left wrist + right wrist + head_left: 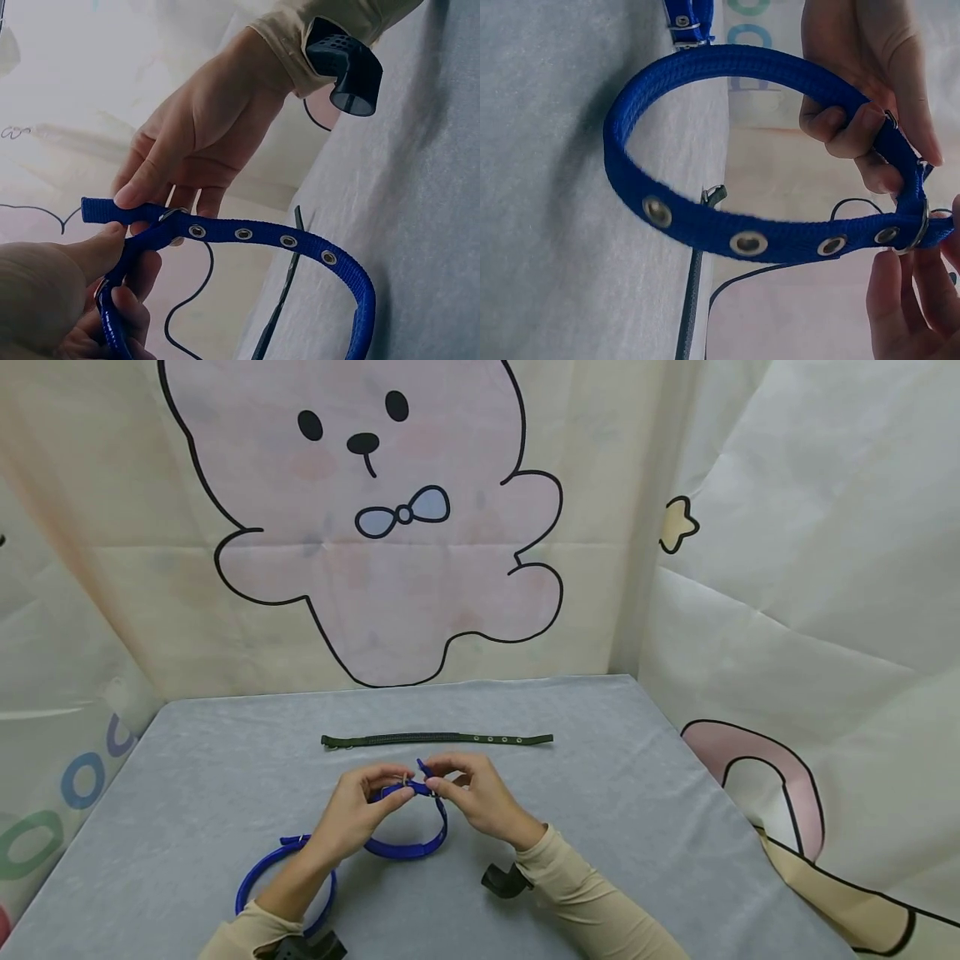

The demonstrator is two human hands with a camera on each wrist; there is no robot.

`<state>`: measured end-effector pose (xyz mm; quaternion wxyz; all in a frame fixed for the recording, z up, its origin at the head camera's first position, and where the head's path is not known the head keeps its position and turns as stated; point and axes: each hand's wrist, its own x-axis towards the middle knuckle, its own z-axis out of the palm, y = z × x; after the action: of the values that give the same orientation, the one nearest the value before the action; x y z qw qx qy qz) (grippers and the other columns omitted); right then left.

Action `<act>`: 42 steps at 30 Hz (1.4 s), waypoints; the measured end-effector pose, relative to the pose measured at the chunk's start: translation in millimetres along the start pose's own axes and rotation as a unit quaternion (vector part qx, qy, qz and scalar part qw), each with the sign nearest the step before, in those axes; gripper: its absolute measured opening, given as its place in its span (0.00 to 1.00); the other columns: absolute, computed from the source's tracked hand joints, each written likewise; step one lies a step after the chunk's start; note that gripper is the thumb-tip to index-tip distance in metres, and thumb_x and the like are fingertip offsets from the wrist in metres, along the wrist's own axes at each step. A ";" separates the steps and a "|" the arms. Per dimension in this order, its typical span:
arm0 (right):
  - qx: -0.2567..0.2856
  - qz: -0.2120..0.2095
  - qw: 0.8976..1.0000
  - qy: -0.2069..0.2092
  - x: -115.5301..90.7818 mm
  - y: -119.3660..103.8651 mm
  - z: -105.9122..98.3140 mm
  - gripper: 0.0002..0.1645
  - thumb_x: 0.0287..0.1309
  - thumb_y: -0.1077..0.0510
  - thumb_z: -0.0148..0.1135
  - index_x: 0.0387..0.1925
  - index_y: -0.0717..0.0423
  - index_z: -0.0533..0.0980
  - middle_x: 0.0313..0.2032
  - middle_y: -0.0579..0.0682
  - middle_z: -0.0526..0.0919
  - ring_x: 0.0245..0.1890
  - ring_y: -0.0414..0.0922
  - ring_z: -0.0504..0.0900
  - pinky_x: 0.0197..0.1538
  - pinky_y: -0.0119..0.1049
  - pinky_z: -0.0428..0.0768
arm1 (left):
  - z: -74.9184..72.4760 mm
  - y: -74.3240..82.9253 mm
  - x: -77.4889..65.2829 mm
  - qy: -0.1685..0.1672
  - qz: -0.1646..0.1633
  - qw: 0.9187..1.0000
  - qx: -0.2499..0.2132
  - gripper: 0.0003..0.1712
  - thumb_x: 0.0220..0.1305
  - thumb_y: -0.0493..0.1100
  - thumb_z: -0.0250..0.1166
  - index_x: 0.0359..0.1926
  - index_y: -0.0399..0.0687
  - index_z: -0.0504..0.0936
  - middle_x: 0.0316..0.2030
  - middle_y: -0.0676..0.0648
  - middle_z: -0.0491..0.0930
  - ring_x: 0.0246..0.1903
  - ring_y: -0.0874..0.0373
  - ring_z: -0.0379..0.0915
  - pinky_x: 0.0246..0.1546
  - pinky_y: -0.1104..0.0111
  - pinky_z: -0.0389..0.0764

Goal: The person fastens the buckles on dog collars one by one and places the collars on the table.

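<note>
A blue webbing collar [405, 852] with metal eyelets is held up as a loop above the table. My left hand [352, 814] pinches it beside its metal buckle [924, 225]. At the collar's strap tip [101, 211], my right hand [483, 797] grips between thumb and fingers. The strap passes through the buckle's frame, as both wrist views show. Whether the prong sits in an eyelet I cannot tell. Another blue collar [247, 887], closed in a loop, lies under my left forearm, which partly hides it.
Beyond my hands a dark green collar [435, 739] with eyelets lies straight across the grey-covered table [600, 760]. Printed curtains [585, 610] stand behind the table and along its sides. Each wrist carries a black device, such as the right one [506, 881].
</note>
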<state>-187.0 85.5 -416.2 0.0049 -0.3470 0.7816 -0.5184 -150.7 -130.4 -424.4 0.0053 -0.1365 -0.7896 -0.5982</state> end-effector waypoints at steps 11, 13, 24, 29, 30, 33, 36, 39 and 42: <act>-0.015 0.003 0.999 0.045 -0.8 2.1 2.3 0.17 0.67 0.59 0.64 0.56 0.56 0.77 0.42 0.57 0.89 0.39 0.48 0.88 0.42 0.32 0.84 | 4.0 -2.0 0.5 0.017 0.018 1.000 0.017 0.18 0.69 0.43 0.67 0.56 0.41 0.84 0.53 0.38 0.86 0.51 0.49 0.83 0.47 0.74 0.81; -0.006 -0.005 0.998 0.057 -0.1 2.9 2.5 0.12 0.66 0.59 0.65 0.50 0.56 0.77 0.40 0.57 0.89 0.37 0.47 0.87 0.39 0.33 0.84 | 4.3 -0.9 0.9 0.023 0.013 1.000 0.016 0.18 0.69 0.43 0.67 0.56 0.41 0.84 0.53 0.38 0.85 0.52 0.49 0.83 0.47 0.74 0.81; -0.030 -0.029 0.998 0.052 0.3 0.9 4.2 0.07 0.67 0.60 0.63 0.45 0.55 0.80 0.42 0.53 0.87 0.42 0.45 0.86 0.44 0.34 0.84 | 3.3 1.5 0.4 0.045 0.007 0.999 0.017 0.17 0.67 0.42 0.68 0.54 0.41 0.85 0.50 0.41 0.87 0.49 0.51 0.84 0.45 0.75 0.81; -0.039 -0.034 0.997 0.057 -0.8 1.8 5.3 0.08 0.68 0.61 0.62 0.47 0.56 0.81 0.45 0.54 0.87 0.45 0.47 0.87 0.47 0.36 0.85 | 3.2 1.6 0.3 0.054 0.004 0.998 0.010 0.16 0.66 0.42 0.69 0.52 0.41 0.86 0.49 0.39 0.87 0.47 0.52 0.84 0.44 0.74 0.81; -0.039 -0.036 0.997 0.058 -1.0 2.1 5.5 0.09 0.68 0.61 0.62 0.48 0.56 0.81 0.45 0.54 0.87 0.45 0.47 0.87 0.47 0.36 0.85 | 3.1 1.6 0.3 0.056 0.004 0.998 0.010 0.16 0.66 0.42 0.69 0.52 0.41 0.86 0.49 0.39 0.87 0.48 0.51 0.84 0.44 0.74 0.81; -0.040 -0.040 0.997 0.061 -1.5 2.6 5.7 0.10 0.68 0.61 0.62 0.49 0.57 0.81 0.46 0.54 0.87 0.45 0.48 0.87 0.48 0.36 0.85 | 2.7 1.9 0.3 0.059 0.005 0.998 0.013 0.16 0.66 0.42 0.69 0.52 0.41 0.86 0.49 0.41 0.87 0.48 0.50 0.84 0.45 0.74 0.81; -0.039 -0.042 0.997 0.059 -1.2 3.0 5.5 0.11 0.68 0.61 0.62 0.50 0.57 0.81 0.46 0.55 0.87 0.45 0.48 0.87 0.48 0.36 0.85 | 2.2 2.2 0.3 0.059 0.003 0.998 0.016 0.16 0.67 0.42 0.69 0.53 0.41 0.85 0.50 0.41 0.87 0.49 0.50 0.84 0.46 0.73 0.81; -0.037 -0.042 0.997 0.055 -1.0 2.2 5.1 0.10 0.69 0.62 0.62 0.50 0.58 0.81 0.46 0.55 0.88 0.45 0.48 0.87 0.48 0.36 0.85 | 1.8 2.4 0.3 0.058 0.001 0.998 0.018 0.17 0.67 0.43 0.69 0.54 0.41 0.85 0.50 0.39 0.87 0.49 0.51 0.84 0.46 0.73 0.81; -0.038 -0.038 0.997 0.047 -0.5 0.6 4.9 0.10 0.69 0.62 0.61 0.50 0.58 0.81 0.46 0.55 0.87 0.45 0.48 0.87 0.48 0.35 0.85 | 1.5 2.2 0.3 0.058 0.002 0.998 0.016 0.17 0.67 0.43 0.69 0.53 0.41 0.85 0.49 0.39 0.87 0.48 0.51 0.84 0.46 0.72 0.81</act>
<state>-185.2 82.1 -419.1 -0.0653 -0.3517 0.7861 -0.5040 -150.3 -128.4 -422.6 0.0542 -0.1029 -0.7973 -0.5923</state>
